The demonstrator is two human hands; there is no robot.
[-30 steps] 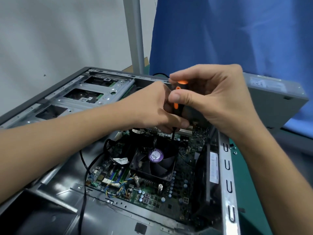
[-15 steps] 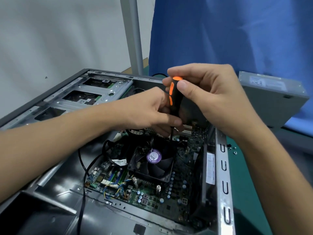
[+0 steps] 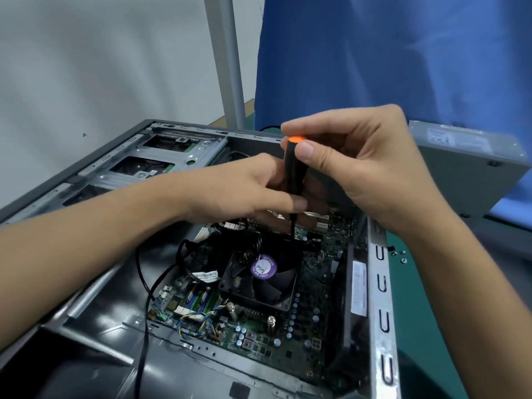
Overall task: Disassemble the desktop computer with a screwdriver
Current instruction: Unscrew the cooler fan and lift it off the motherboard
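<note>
Screwdriver [image 3: 294, 171] between both hands' fingertips

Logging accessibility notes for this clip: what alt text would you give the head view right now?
Two hands hold a black, orange-capped screwdriver tip-down at the far edge of the cooler fan inside an open desktop case; the right hand pinches the handle's top, the left hand grips it lower down. Screws lie on the green mat to the right.
</note>
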